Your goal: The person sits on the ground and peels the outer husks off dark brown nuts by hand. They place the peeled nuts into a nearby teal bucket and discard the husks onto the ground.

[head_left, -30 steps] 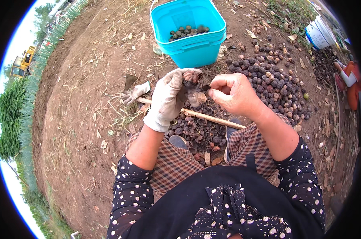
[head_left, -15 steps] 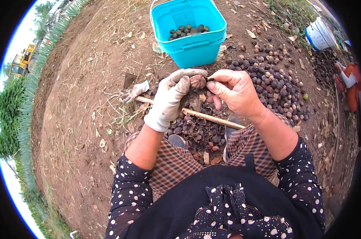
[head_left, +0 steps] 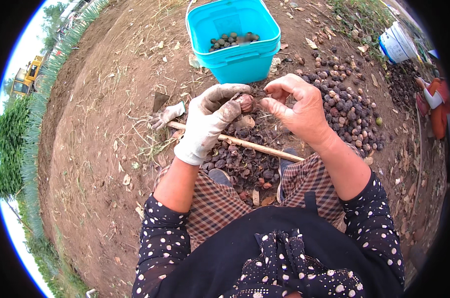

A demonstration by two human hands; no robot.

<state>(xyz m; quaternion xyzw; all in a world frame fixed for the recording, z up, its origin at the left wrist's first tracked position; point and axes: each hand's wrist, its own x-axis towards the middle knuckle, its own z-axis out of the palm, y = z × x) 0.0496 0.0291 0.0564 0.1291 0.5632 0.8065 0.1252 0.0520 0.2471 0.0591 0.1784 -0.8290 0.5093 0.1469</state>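
Observation:
My left hand point(head_left: 212, 116), in a soiled white glove, grips a reddish-brown walnut point(head_left: 245, 103) between thumb and fingers. Dark shreds of husk cling to the nut's side. Just right of it, my bare right hand point(head_left: 300, 109) is curled in a loose pinch; whatever lies between its thumb and forefinger is too small to make out. Beneath both hands, dark husk scraps point(head_left: 247, 171) and nuts lie heaped between my shoes. A wooden stick point(head_left: 257, 146) crosses over that heap.
Ahead stands a turquoise bucket point(head_left: 242, 69) with several nuts inside. To the right spreads a pile of dark, husked nuts point(head_left: 346, 107). A loose glove point(head_left: 167, 115) lies left on the soil. Far right are a white bucket point(head_left: 399, 43) and another person point(head_left: 437, 102).
My right hand has drawn slightly up and right, away from the walnut. My left hand, still gripping the nut, has shifted a little left.

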